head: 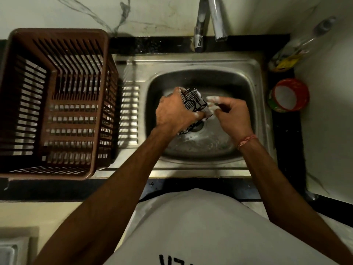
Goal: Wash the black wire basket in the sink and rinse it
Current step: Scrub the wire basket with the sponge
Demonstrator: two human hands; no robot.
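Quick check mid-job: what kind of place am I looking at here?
Most likely a home kitchen: a steel sink with a tap set in a dark counter, a brown plastic dish crate beside it, and a soap tub alongside.

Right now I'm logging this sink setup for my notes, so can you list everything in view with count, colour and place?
black wire basket: one, black, soapy, held over the sink bowl.
sink: one, steel, centre, set in a black counter.
tap: one, chrome, behind the sink.
crate: one, brown slatted plastic, on the drainboard to the left.
bottle: one, clear with a yellow label, lying at the back right.
tub: one, red rim with white contents, right of the sink.
left hand: grips the wire basket from its left side.
right hand: foamy fingers curled at the basket's right side; whether they hold a scrubber I cannot tell.
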